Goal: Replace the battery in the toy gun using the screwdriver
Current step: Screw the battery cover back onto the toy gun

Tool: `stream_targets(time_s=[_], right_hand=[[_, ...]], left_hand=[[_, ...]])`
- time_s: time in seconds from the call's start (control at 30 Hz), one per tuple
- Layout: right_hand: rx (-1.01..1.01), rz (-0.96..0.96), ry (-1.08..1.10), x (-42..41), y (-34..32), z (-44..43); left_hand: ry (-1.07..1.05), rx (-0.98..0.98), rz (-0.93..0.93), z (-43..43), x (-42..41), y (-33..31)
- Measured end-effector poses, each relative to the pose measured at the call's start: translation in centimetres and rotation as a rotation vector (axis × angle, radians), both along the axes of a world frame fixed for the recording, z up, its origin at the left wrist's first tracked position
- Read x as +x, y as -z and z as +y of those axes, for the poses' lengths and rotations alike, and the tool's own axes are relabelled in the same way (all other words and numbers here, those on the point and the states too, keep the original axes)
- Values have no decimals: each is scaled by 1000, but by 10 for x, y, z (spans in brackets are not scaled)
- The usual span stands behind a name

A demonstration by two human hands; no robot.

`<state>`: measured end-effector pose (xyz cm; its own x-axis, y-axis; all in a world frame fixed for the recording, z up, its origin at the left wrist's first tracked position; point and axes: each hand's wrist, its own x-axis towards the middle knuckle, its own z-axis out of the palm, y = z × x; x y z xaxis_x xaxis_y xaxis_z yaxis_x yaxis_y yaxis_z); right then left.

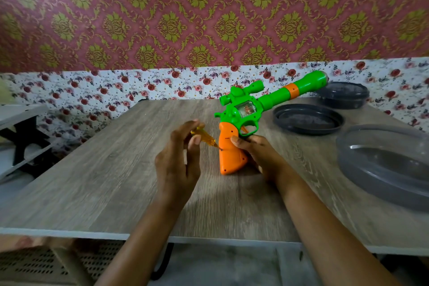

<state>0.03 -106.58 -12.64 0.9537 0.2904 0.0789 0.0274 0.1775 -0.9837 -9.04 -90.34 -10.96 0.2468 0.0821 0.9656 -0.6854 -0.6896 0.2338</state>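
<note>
Wood-grain table [92,181] — damask wallpaper [162,18] behind, floral band [116,86] below.

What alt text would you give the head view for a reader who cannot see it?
A person's left hand holds an amber screwdriver with its tip at a screw hole in the orange grip of a green toy gun, which the right hand steadies upright on a wooden table. Dark round plastic lids lie to the right.
</note>
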Motion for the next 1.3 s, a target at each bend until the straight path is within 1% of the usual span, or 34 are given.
stream_targets(time_s=[0.17, 0.3, 0.53, 0.63, 0.73, 0.83, 0.97, 1.07, 1.17, 1.3], right_hand=[[14, -5, 3, -1, 0, 1], [30, -21, -3, -2, 0, 0], [5, -1, 14, 2, 3, 0], [8, -2, 8, 0, 3, 0], [31, -12, -2, -1, 2, 0], [23, -12, -7, -1, 2, -1], [36, -14, -10, -2, 0, 0], [31, -23, -13, -3, 0, 0], [37, -26, -22, -4, 0, -1], [33, -18, -15, -3, -1, 0]], left_hand=[[50, 39, -69, 0, 1, -1], [9, 67, -147, 0, 2, 0], [16, 95, -67, -5, -2, -2], [-4, 119, -110, -3, -2, -3], [-42, 85, -163, -2, -2, -2], [-50, 48, -140, -3, -2, -2], [-9, 93, -122, -5, -3, -1], [-10, 120, -149, -4, -2, -3], [-16, 98, -165, -3, -2, -2], [-44, 82, -114, -5, -3, -2]])
